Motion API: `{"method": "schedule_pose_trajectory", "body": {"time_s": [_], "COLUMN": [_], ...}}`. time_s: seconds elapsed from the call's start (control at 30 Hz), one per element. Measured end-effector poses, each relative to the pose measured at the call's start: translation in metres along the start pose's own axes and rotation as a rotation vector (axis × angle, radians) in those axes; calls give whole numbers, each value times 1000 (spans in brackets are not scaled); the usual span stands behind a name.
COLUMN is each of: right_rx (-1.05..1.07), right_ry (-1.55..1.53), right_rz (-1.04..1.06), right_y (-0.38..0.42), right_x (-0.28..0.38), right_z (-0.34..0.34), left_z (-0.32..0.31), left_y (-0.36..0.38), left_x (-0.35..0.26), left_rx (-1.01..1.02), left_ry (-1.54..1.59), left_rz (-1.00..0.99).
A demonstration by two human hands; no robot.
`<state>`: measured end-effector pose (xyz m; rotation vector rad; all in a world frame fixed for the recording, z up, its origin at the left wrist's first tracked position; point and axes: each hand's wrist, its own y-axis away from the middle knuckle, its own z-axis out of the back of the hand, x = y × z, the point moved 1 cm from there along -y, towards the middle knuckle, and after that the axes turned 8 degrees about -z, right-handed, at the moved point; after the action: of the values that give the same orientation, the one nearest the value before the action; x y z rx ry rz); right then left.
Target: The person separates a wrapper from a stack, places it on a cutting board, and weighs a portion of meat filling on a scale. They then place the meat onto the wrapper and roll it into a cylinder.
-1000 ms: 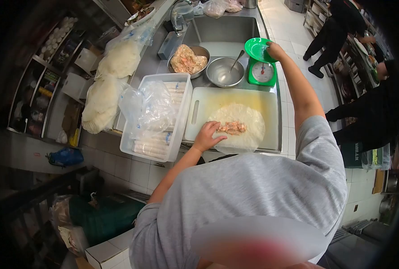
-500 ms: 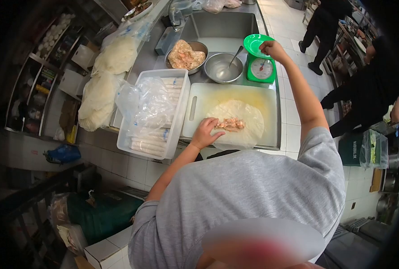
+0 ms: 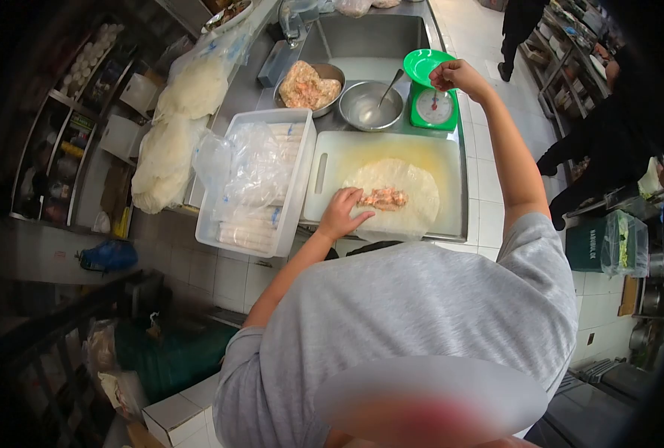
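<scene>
Since the earliest view, the right hand (image 3: 460,77) has shifted from the right rim of the scale's green dish (image 3: 419,66) to over its near edge, and a co-worker (image 3: 522,31) at the far right has moved farther off. The left hand (image 3: 341,214) has stayed low by the food.

Nearest on the counter (image 3: 253,89), I see a strip of pinkish filling (image 3: 386,198) lying across a thin round wrapper (image 3: 414,218) on a pale cutting board (image 3: 330,193). The left hand is loosely open, thumb spread over the wrapper, fingertips at the strip's left end. To the left, a white plastic tub (image 3: 295,183) holds rows of pale rolls (image 3: 246,236), partly covered by a clear bag (image 3: 253,164). Farther left lies a bagged pile of pale sheets (image 3: 162,160).

Beyond the board sits a metal bowl (image 3: 354,106) with a spoon (image 3: 390,86) leaning in it; left of that, another bowl (image 3: 338,73) is heaped with filling mix (image 3: 306,88). The green dial scale (image 3: 431,112) stands to the right. The right hand's fingers are drawn together there, but I can't tell whether they pinch anything. Farther back is the metal sink (image 3: 369,39).
</scene>
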<state>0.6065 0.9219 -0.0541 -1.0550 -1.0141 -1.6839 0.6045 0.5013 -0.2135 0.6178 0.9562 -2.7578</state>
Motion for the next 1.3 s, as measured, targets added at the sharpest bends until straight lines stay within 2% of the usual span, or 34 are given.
{"method": "schedule_pose_trajectory", "body": {"time_s": [0.07,0.13,0.17,0.2,0.27,0.3,0.37,0.47,0.5,0.57,0.67,0.7,0.8,0.9,1.0,1.1,1.13,1.23,1.3], "right_rx": [100,75,-33,-88,-78,-71,-107,44,141,3,-3,-18,-68,-171,58,97,108,-5,25], "right_ry": [-118,-105,145,315,381,596,765,491,242,249,149,170,259,400,-2,-246,-234,228,187], "right_rz": [50,268,401,416,557,727,751,551,162,247,386,371,300,399,192,132,99,189,86], "right_y": [28,58,86,118,161,168,180,167,163,158,140,139,135,133,125,110,104,95,83], "right_x": [3,-19,-27,-31,-56,-74,-102,-126,-119,-97,-115,-118,-130,-138,-139,-133,-135,-142,-153], "right_z": [-33,-86,-114,-145,-193,-208,-228,-219,-214,-208,-229,-233,-241,-243,-239,-234,-236,-246,-247], "left_z": [0,1,2,2,1,0,2,7,7,4,-4,-8,-21,-33,-26,0,4,6,-2], "left_y": [1,1,2,1,-2,-3,-7,-20,-23,-28,-37,-38,-35,-29,-29,-32,-31,-30,-29], "left_x": [0,0,0,0,5,8,11,8,8,7,9,10,15,19,21,14,15,28,39], "left_rx": [17,38,36,30,12,27,60,173,203,221,250,260,248,239,222,182,228,333,376], "left_ry": [-13,-16,8,29,85,129,216,194,197,96,50,52,153,234,303,352,343,315,299], "left_rz": [21,35,44,47,64,107,190,137,119,45,-43,-66,-14,16,16,182,184,204,230]}}
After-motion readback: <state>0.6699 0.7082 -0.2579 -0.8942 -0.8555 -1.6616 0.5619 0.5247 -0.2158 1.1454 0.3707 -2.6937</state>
